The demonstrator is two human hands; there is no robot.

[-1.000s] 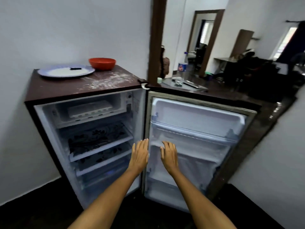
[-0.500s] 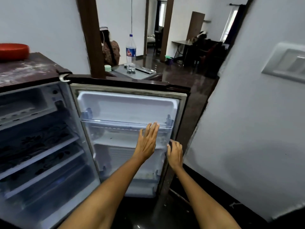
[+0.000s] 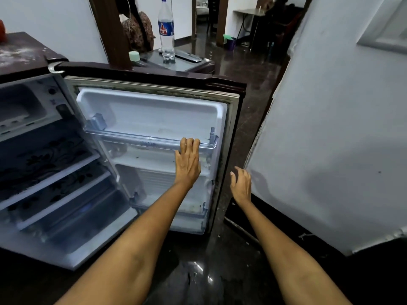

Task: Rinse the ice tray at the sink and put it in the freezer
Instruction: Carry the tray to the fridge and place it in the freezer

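Clear plastic door shelf [image 3: 152, 139], mid-frame, has the left hand [image 3: 187, 164] hooked over it; right hand [image 3: 241, 186] loose, empty. Ice tray [image 3: 15, 119] sits upper left, in the freezer. Swing the door shut evenly

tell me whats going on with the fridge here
A person stands at a small fridge whose door hangs wide open. Their left hand has its fingers hooked over the clear rail of the upper door shelf. The right hand is loosely open beside the door's outer edge, holding nothing. The freezer compartment shows at top left; only part of it is in frame, so whether the ice tray is inside cannot be told.
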